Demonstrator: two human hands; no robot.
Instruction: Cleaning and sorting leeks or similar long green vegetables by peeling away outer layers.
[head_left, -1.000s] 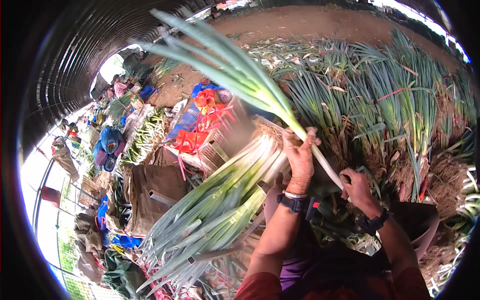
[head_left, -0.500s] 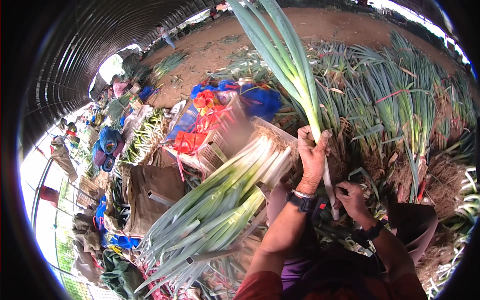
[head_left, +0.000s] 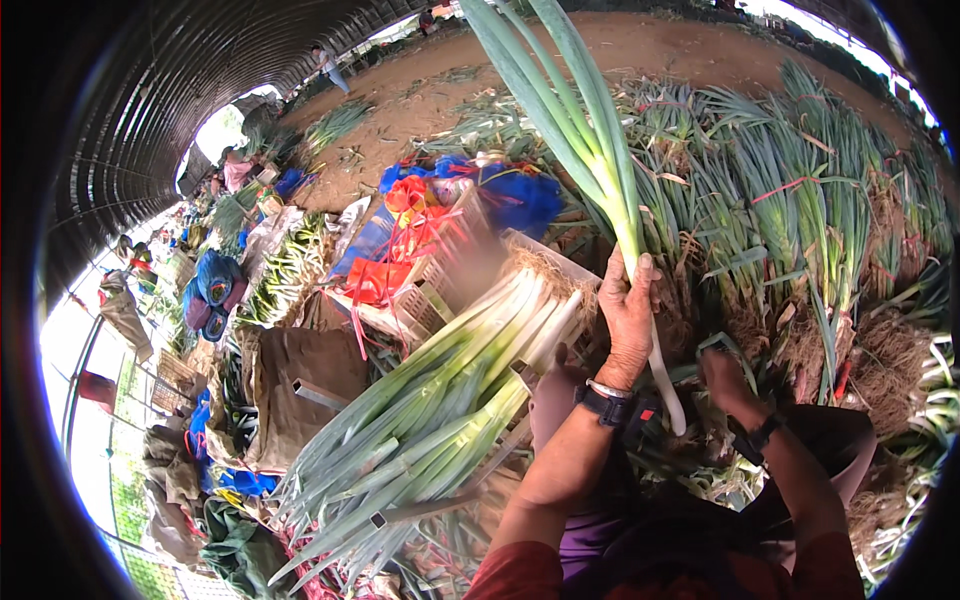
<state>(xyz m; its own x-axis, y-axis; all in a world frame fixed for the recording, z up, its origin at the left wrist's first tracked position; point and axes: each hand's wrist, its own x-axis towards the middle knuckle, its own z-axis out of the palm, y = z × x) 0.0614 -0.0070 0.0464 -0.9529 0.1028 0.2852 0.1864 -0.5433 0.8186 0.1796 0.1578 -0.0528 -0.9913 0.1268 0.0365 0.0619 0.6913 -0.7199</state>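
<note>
My left hand (head_left: 627, 318) is closed around the pale shank of a large green onion (head_left: 615, 190). Its green leaves rise toward the top of the view, while the smooth white lower end hangs below my fist. To the right of that end is my right hand (head_left: 727, 385), apart from it. The right fingers are dark and smeared, so whether they hold anything is unclear. Left of my left wrist, a pile of green onions (head_left: 440, 370) lies on a metal-framed stand (head_left: 440, 510), white rooted ends toward me and leaves toward the lower left.
Tied bundles of green onions (head_left: 800, 230) stand upright at the right, with roots heaped below. A plastic crate (head_left: 420, 310) holding red and blue plastic lies beyond the pile. Brown sacking (head_left: 305, 390) is at the left. Farther off, a person (head_left: 328, 70) walks on bare soil.
My right hand has moved up and right, away from the shank's lower end. That end now hangs free and looks smoother. My left hand keeps its hold, almost unmoved.
</note>
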